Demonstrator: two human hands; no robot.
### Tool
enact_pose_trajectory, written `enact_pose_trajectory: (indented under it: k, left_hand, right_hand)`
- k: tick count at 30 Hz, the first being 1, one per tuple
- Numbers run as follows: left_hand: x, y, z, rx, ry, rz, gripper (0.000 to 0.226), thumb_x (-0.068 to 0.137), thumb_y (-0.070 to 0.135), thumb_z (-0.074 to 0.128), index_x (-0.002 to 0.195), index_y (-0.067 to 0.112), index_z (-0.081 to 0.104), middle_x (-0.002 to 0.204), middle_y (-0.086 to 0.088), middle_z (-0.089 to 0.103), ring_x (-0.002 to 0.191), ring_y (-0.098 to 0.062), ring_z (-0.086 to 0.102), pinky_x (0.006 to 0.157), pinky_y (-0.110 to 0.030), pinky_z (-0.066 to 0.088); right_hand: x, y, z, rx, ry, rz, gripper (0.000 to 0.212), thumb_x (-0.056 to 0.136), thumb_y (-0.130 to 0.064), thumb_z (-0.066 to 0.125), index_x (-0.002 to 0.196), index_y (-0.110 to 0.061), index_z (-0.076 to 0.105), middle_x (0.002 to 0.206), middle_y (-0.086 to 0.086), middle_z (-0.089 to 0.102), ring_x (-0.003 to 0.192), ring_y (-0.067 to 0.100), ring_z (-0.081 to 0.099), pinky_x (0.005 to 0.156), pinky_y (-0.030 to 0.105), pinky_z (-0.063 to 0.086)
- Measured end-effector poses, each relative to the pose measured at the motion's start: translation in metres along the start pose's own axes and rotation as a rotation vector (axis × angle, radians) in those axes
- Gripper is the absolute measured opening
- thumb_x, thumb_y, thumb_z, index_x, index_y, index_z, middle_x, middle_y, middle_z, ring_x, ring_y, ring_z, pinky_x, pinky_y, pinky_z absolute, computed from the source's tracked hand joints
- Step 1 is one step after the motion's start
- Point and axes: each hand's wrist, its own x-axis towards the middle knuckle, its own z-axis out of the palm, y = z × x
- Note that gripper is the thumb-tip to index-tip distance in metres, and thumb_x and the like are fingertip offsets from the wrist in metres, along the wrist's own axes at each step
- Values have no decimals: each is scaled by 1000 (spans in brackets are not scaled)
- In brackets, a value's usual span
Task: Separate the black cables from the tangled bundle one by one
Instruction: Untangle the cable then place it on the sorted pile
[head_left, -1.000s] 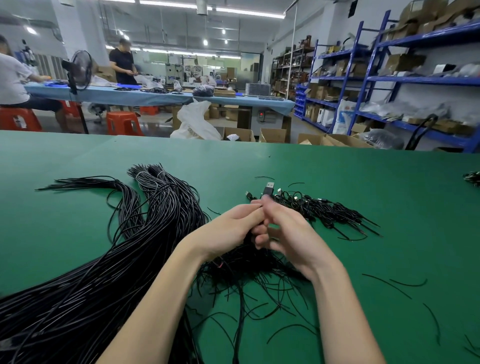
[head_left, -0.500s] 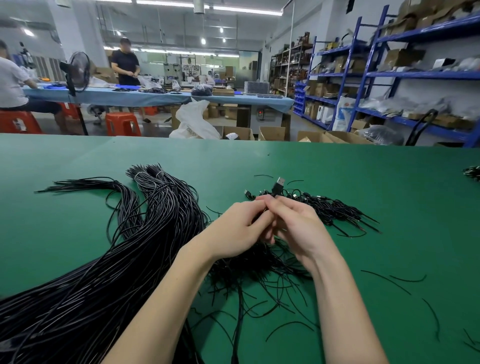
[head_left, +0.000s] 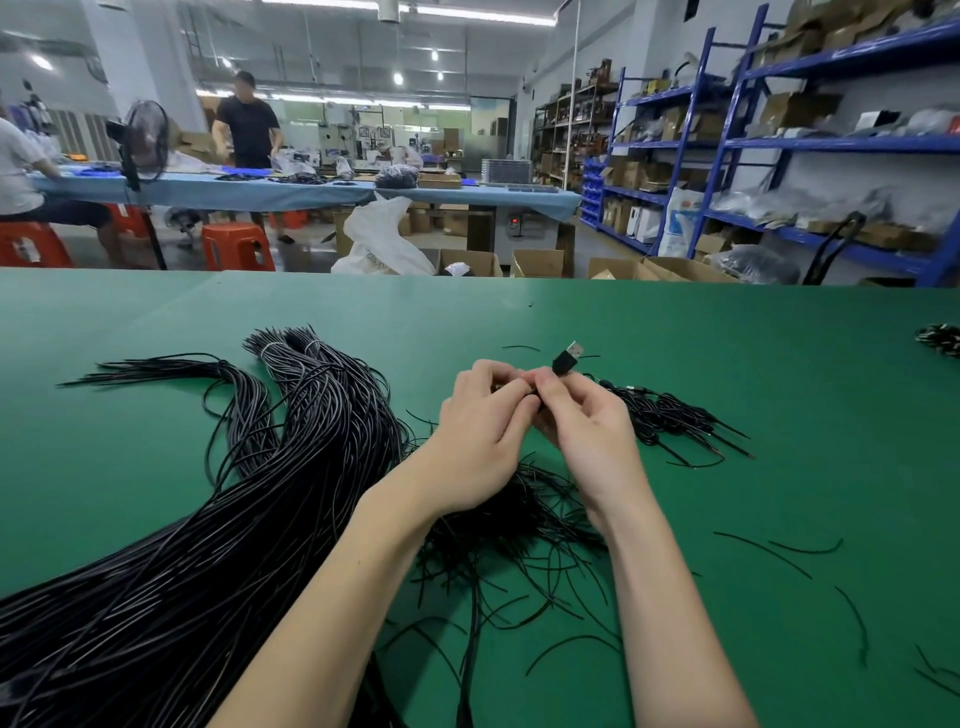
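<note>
Cable (head_left: 545, 387) with a plug comes up out of the tangle, both hands working it free above the green surface (head_left: 727, 364).

Compared with a second ago, the plug (head_left: 568, 357) stands higher and clear of the fingers, tilted to the right. The left hand (head_left: 480, 415) and right hand (head_left: 582, 421) meet, each grip narrow and pinching the cable just below the plug. The tangled bundle (head_left: 498, 519) lies under the wrists, the sorted pile (head_left: 670, 410) just to the right. One cable looks nearly freed.

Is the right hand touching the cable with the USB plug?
Touching. The head view shows the right hand pinching the cable just below its USB plug.
</note>
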Motion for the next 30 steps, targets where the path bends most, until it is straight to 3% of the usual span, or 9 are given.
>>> enact_pose_trajectory:
  k: [3,7,11,15,18,21,23,25,30]
  left_hand:
    - [1,1,-2,-94,-37,22,33,110,21,31,127,11,57,127,-6,55,124,-19,43,111,-37,34]
    - [0,0,2,-435,-117,-86,31,110,31,29,132,38,49,122,6,66,101,-9,68,92,-38,57]
    - [0,-5,9,-676,-149,-172,34,111,30,27,137,35,49,78,9,66,65,-8,59,61,-25,51]
    - [0,-11,12,-783,-148,-250,28,110,33,29,103,32,56,70,8,49,58,-7,45,57,-21,40]
    - [0,-12,14,-685,-123,-260,22,110,35,29,100,19,41,68,10,44,56,-6,42,54,-21,37]
    - [-1,-10,15,-459,-125,-199,20,109,33,28,107,16,38,72,11,47,57,-3,43,59,-21,39]
    - [-1,-8,15,-299,-116,-149,20,109,28,28,120,14,38,85,5,57,70,-2,57,68,-28,47]
    - [-1,-6,14,-163,-111,-111,28,108,20,30,132,8,34,104,-8,63,95,-21,64,83,-37,49]
    - [2,-2,16,-1,-171,-49,40,104,11,35,141,-2,26,98,-6,56,81,-22,55,67,-26,36]
  right_hand:
    - [0,1,0,-134,9,-80,22,104,-29,59,98,-17,75,96,-8,80,101,7,73,92,26,54]
    - [-3,1,-1,-114,-29,-52,23,106,-29,54,103,-15,73,77,-17,75,72,-3,67,57,13,51]
    - [-4,2,-1,-195,-36,-1,26,108,-33,48,102,-20,70,59,-22,62,43,4,47,43,17,43]
    - [-2,-1,2,-165,-53,150,33,105,-45,49,97,-21,70,74,-13,66,51,6,52,68,24,53]
    - [-3,-2,4,-235,-100,257,45,98,-58,54,75,-21,66,54,-12,59,53,7,56,80,25,53]
    - [-5,-1,10,-309,-64,243,52,95,-58,59,78,-10,69,65,-5,69,62,10,64,63,21,52]
    - [-3,-1,13,-377,-39,262,59,95,-61,57,95,-4,72,93,3,76,87,15,70,83,31,56]
    - [-3,-1,14,-374,-42,304,60,97,-60,52,107,-4,71,108,8,74,104,21,68,100,41,52]
    - [-5,-5,15,-368,-24,290,69,98,-60,50,101,7,68,94,7,73,94,24,70,90,36,52]
